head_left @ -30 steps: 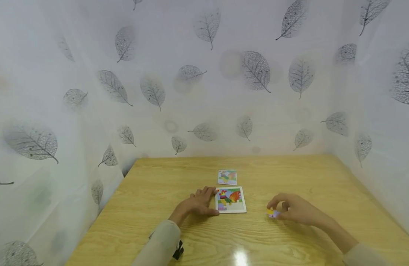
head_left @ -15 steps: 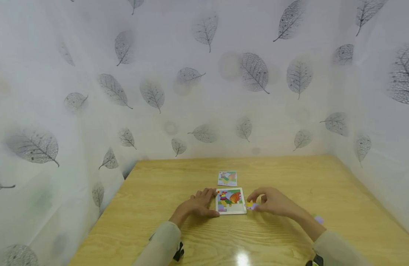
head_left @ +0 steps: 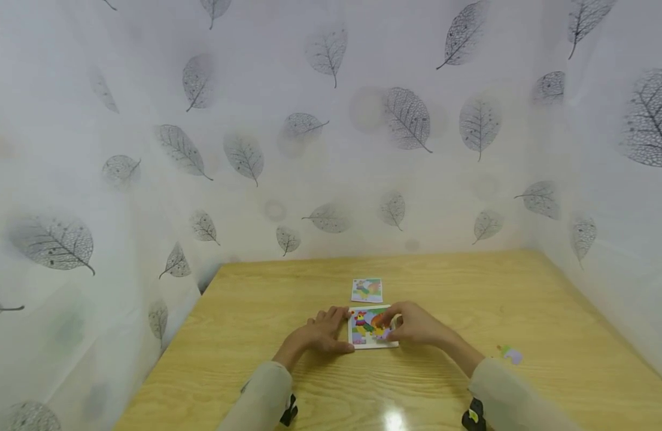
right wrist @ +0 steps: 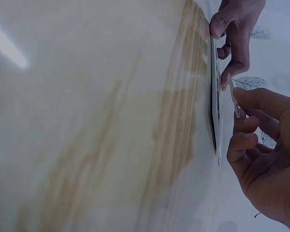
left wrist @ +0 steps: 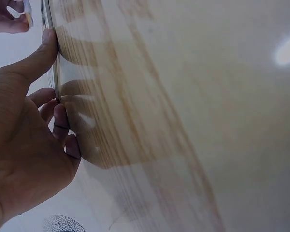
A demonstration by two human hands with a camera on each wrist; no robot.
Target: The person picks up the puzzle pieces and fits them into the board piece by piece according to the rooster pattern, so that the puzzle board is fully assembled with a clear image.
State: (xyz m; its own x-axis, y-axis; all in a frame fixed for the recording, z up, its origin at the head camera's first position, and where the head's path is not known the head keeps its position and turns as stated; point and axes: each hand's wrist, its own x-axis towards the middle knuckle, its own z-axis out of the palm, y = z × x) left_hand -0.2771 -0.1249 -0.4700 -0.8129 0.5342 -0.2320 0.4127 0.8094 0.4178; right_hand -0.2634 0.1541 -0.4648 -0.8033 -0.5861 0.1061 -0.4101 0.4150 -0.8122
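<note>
A small jigsaw puzzle board with a white frame and a colourful rooster picture lies on the table, part of its lower area bare. My left hand rests along its left edge, the thumb at the near corner and the fingers spread toward the far corner. Over the board's right part, my right hand pinches a thin puzzle piece between thumb and fingers. In the right wrist view this piece is tilted and just above the board. From the head, the fingers cover part of the picture.
Behind the board lies a picture card with the same rooster. Loose puzzle material, green and lilac, lies to the right, beyond the right forearm. A leaf-patterned curtain surrounds the wooden table.
My right hand has carried the puzzle piece leftward from the table's right side to over the board. The loose material on the right has come into view. My left hand stays at the board.
</note>
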